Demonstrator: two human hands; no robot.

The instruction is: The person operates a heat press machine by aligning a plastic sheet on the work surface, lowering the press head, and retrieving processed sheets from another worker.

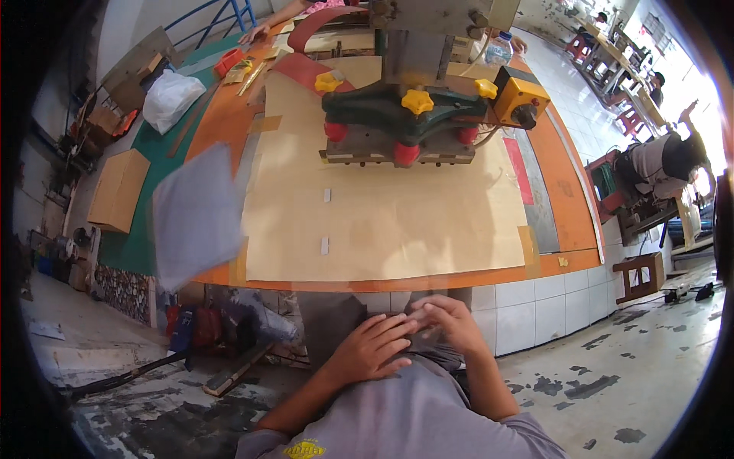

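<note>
Bare left hand, fingers loosely spread, rests just beside the half-curled right hand before a grey shirt; whether the right pinches anything, I cannot tell. Beyond them, a large pale-beige rectangular sheet bearing two small white strips lies on an orange-topped table, its far part under a dark-green press head.

A workshop, likely a small factory, centers on a press with a dark green frame, yellow knobs and a yellow control box just to its right. Beneath the press, a cream sheet covers much of an orange tabletop. A cardboard box sits to its left. Far to its right are a co-worker and red stools; in front of it, paint flakes from the floor.
</note>
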